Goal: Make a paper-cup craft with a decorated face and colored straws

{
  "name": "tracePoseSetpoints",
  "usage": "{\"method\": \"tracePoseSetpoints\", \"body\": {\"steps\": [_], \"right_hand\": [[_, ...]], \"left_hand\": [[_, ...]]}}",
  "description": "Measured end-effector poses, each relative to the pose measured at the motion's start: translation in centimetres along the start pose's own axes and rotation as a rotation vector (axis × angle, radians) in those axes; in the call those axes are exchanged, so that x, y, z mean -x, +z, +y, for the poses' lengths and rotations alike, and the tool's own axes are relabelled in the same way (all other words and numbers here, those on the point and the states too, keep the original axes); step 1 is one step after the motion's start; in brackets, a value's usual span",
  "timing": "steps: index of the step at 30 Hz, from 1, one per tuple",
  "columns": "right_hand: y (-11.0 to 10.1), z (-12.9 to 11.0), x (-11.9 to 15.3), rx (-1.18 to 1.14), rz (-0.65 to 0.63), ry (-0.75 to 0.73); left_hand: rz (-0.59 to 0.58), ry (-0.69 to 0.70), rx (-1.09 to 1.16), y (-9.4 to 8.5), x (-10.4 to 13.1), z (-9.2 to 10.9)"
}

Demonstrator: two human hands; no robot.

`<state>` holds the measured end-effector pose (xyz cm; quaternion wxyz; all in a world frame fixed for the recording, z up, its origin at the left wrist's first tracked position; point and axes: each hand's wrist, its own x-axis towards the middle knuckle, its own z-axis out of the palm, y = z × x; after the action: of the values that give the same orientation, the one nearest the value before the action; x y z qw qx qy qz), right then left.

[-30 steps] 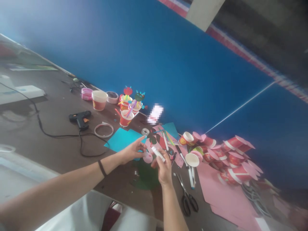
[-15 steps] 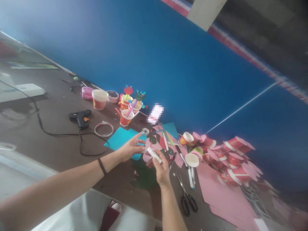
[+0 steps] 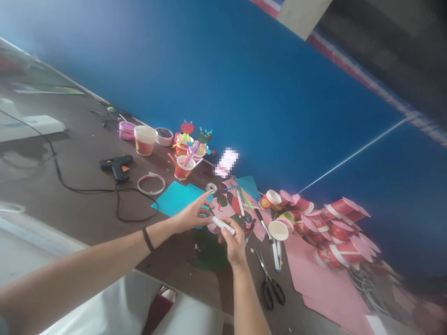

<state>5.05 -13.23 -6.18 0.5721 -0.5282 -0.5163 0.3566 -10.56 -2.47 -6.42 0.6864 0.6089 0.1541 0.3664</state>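
My right hand [image 3: 234,242] is closed around a slim white tube [image 3: 223,226], which tilts with its upper end toward my left hand. Whether the tube is a glue stick or a marker cannot be made out. My left hand [image 3: 193,214] has its index finger stretched out and the other fingers loosely bent and apart. A tiny light-blue bit shows at that index fingertip. The left thumb is close to the tube's end; contact is unclear. Beneath the hands lie pink paper scraps [image 3: 228,201] and a dark green sheet [image 3: 209,253]. Blue paper [image 3: 179,197] lies beside my left hand.
Black-handled scissors [image 3: 269,284] lie right of my right arm. A corded glue gun [image 3: 118,167] and a ring [image 3: 151,184] lie left. Paper cups [image 3: 184,168] stand at the back; several decorated red cups [image 3: 340,232] pile up near pink sheets [image 3: 324,288]. A blue wall [image 3: 244,93] rises behind.
The white tube has turned to lie flatter in my right hand. My left index finger now points up more, and its other fingers are bent further in.
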Motion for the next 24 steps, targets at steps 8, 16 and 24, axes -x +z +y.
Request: {"method": "tracePoseSetpoints", "body": {"steps": [8, 16, 24], "right_hand": [[0.25, -0.25, 0.14, 0.016, -0.066, 0.021], [0.43, -0.16, 0.32, 0.1, -0.142, -0.006], [0.76, -0.41, 0.49, 0.226, -0.19, -0.059]], "left_hand": [[0.031, -0.086, 0.141, -0.26, -0.15, 0.06], [-0.027, -0.113, 0.097, -0.33, 0.4, 0.02], [-0.062, -0.035, 0.044, 0.34, 0.45, -0.09]]}}
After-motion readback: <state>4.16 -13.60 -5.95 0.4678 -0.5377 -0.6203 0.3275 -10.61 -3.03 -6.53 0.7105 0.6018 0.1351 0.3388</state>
